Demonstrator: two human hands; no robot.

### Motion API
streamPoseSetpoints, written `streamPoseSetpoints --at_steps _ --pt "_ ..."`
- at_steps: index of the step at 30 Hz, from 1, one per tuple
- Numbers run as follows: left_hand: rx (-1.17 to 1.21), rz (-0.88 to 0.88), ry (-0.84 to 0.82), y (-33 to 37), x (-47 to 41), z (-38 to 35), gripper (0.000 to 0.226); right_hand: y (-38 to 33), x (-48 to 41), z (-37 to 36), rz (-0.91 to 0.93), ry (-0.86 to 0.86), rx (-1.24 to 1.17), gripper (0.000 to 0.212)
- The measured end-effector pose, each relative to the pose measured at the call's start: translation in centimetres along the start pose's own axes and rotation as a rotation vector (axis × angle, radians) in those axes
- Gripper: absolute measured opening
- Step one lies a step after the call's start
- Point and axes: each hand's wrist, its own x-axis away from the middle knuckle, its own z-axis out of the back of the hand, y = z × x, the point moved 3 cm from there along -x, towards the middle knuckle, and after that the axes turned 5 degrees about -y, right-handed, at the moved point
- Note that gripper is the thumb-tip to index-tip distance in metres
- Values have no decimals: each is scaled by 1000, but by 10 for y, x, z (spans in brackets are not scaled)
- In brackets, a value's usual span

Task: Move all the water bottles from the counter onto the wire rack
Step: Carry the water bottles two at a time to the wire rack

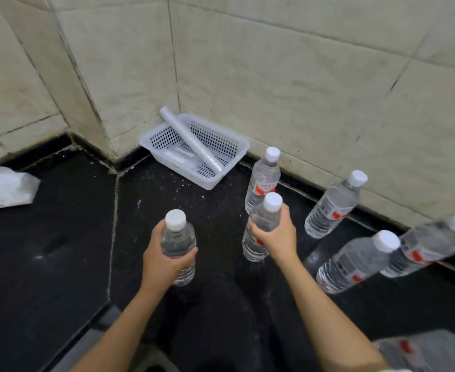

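Several clear water bottles with white caps stand on a black stone counter [60, 251]. My left hand [164, 260] grips one bottle [178, 238] around its body. My right hand [277, 237] grips another bottle [263, 221] just below its neck. A third bottle [264, 178] stands right behind it. More bottles stand to the right: one near the wall [333, 204], one closer to me [355, 261], and one at the frame's right edge [427, 245]. No wire rack is in view.
A white plastic basket [237, 146] sits in the tiled corner with a rolled plastic tube [191, 140] lying across it. A white plastic packet [5, 187] lies at the left edge. Packaged bottles [422, 353] show at the bottom right. The counter's front edge runs diagonally at lower left.
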Motion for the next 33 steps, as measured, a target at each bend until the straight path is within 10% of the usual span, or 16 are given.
streamPoseSetpoints --at_steps 23,33 --pt "-205 -116 -560 0 -10 38 68 -43 198 -43 -359 431 80 49" --pt "-32 -149 -924 5 89 27 68 -23 358 -22 -532 1082 -141 37"
